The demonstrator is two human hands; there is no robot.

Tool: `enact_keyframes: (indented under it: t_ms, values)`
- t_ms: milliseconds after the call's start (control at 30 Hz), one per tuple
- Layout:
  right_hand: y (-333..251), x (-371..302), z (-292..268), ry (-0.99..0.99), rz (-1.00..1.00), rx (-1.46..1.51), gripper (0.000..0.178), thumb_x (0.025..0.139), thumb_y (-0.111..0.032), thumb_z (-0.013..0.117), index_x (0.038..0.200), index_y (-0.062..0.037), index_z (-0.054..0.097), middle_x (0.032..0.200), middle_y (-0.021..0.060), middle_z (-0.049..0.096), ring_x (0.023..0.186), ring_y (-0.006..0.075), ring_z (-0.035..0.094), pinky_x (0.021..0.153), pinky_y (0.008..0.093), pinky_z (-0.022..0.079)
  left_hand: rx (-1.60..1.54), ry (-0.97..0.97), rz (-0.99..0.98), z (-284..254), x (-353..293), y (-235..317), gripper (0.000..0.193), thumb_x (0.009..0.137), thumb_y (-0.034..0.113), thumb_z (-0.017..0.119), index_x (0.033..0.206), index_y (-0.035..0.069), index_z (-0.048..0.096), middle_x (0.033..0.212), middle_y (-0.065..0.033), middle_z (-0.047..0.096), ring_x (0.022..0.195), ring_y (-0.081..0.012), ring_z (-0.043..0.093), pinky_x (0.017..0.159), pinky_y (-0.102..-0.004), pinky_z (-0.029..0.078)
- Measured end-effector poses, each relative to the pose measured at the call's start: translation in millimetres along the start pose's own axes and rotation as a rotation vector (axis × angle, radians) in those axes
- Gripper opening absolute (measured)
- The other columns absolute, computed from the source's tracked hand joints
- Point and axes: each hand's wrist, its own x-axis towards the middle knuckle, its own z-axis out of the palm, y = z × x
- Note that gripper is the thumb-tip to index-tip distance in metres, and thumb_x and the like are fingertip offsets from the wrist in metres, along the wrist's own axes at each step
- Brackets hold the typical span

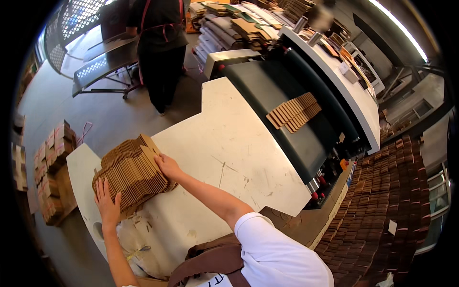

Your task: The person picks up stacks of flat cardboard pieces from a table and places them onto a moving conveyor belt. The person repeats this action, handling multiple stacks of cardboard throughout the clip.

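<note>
A long stack of brown cardboard pieces point(131, 174), standing on edge side by side, rests on the white tabletop point(224, 138). My left hand point(108, 205) lies against the stack's near left end, fingers stretched along it. At the opposite end my right hand point(167, 167) presses its fingers on the outermost pieces, so the stack sits between both hands. A smaller batch of overlapping cardboard pieces point(295, 112) lies on the dark green conveyor belt point(253, 86) to the right.
Behind the table a person in dark clothes point(162, 52) stands by a metal cart point(105, 67). Bundled cardboard point(52, 162) is piled at the left. Rows of stacked brown cardboard point(377, 210) fill the right side. A white bag point(136, 248) sits near my left forearm.
</note>
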Motion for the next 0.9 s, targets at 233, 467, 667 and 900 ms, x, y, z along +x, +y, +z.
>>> enact_keyframes:
  t_ms: [233,467,667,900]
  values:
    - [-2,-20,3,0.087,-0.107,0.041,0.043,0.094,-0.036,0.043,0.111,0.0007,0.059,0.104,0.0236,0.063,0.098,0.0386,0.059,0.087,0.0415,0.045,0.021,0.045,0.529,-16,14,105,0.059,0.089,0.037,0.055,0.138,0.007,0.041,0.147,-0.013,0.032,0.139,-0.0291,0.022,0.112,-0.0517,0.012]
    - [40,-52,-35,0.007,-0.127,0.012,0.038,0.093,-0.03,0.045,0.108,0.0016,0.059,0.104,0.0232,0.062,0.097,0.0372,0.059,0.085,0.0411,0.045,0.203,-0.306,0.444,19,35,140,0.053,0.085,0.037,0.06,0.125,0.004,0.052,0.138,-0.0122,0.044,0.135,-0.027,0.031,0.112,-0.0548,0.013]
    - [114,-159,-160,0.015,-0.129,-0.066,0.042,0.091,-0.035,0.051,0.117,-0.0027,0.058,0.118,0.0169,0.06,0.109,0.0316,0.057,0.093,0.0374,0.045,0.344,-0.426,0.294,23,37,187,0.05,0.084,0.035,0.062,0.121,0.003,0.054,0.135,-0.0136,0.045,0.134,-0.0309,0.031,0.111,-0.0568,0.014]
    - [239,-315,-326,0.17,0.124,-0.101,0.036,0.091,-0.029,0.055,0.114,-0.0023,0.059,0.111,0.016,0.063,0.093,0.0283,0.064,0.081,0.0366,0.05,-0.326,-0.328,0.273,119,8,283,0.045,0.089,0.03,0.059,0.123,0.001,0.053,0.124,-0.017,0.055,0.119,-0.0322,0.049,0.099,-0.0407,0.039]
